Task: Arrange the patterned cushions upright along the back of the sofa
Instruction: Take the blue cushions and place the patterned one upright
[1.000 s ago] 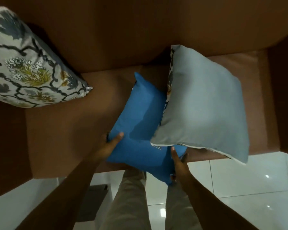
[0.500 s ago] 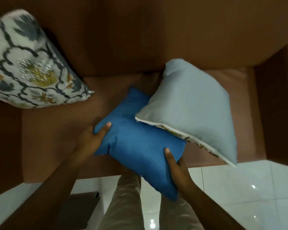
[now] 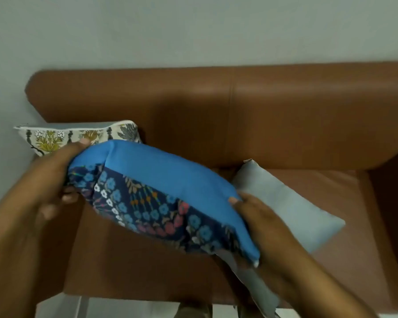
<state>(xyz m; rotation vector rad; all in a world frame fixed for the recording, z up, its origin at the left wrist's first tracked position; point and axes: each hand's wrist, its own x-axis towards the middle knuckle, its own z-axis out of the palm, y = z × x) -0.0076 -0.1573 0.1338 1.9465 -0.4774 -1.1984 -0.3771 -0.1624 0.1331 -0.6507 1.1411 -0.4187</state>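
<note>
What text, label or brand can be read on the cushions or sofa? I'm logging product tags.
None: no words, labels, numbers or signs show on the blue floral cushion, the cream floral cushion, the grey cushion or the brown sofa.

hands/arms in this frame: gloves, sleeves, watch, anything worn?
Nothing worn that shows. The left hand and right hand are bare, no gloves, and no rings can be made out. Both forearms are uncovered to the frame edge: no sleeves, watch or bands in view. Short pale fingernails show on the fingertips. The picture is somewhat blurred.
</note>
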